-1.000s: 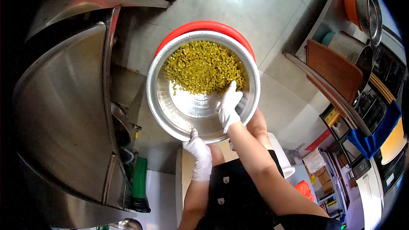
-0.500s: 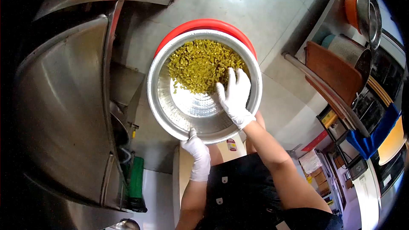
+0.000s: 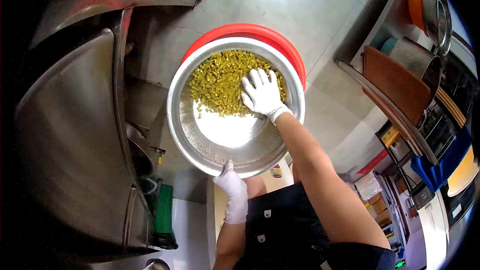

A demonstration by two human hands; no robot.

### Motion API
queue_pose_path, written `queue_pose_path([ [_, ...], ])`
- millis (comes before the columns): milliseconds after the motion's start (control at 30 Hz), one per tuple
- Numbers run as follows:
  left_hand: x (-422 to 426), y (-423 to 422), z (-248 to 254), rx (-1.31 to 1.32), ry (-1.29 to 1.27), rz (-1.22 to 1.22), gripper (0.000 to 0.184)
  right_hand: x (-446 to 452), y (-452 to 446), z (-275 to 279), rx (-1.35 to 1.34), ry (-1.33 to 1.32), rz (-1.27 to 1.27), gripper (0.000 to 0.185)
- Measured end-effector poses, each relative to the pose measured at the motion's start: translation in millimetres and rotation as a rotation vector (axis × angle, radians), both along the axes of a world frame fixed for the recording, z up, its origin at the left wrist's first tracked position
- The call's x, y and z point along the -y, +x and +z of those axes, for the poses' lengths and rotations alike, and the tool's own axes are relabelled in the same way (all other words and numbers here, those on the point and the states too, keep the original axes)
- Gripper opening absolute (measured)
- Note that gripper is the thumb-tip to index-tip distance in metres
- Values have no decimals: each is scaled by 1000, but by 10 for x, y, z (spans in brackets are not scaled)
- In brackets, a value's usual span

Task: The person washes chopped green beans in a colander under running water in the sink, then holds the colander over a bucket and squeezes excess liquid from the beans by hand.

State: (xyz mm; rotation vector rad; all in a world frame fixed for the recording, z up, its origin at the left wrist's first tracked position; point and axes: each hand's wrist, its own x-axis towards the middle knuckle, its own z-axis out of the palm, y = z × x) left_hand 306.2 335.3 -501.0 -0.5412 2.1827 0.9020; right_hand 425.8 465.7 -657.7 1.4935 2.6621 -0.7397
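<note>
Above grey floor tiles [image 3: 330,97], with a steel unit [image 3: 70,135] to the left and a red tub [image 3: 296,60] part-hidden by the metal bowl [image 3: 270,142], clamping its near rim in the left hand [image 3: 232,190] and resting the right hand [image 3: 262,93], fingers spread, on the green pieces [image 3: 217,81] inside.

bowl [image 3: 200,145]: silver | chopped pieces [image 3: 217,82]: olive green | gloves [image 3: 262,97]: white | basin [image 3: 293,52]: red | cloth [image 3: 434,175]: blue

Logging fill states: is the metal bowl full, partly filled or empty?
The metal bowl is partly filled: green pieces lie at its far side; its near side is bare.
</note>
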Motion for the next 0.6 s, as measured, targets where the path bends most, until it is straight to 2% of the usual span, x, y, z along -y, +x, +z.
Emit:
queue_pose_path([
  [233,1,-21,37,62,21,51,49,-130,56,26,-56,-14,23,40],
  [433,-161,107,168,55,23,4,48,-231,188,12,-82,5,-1,37],
  [600,-55,-168,150,109,84,-52,48,-128,17,-28,-98,40,-36,35],
])
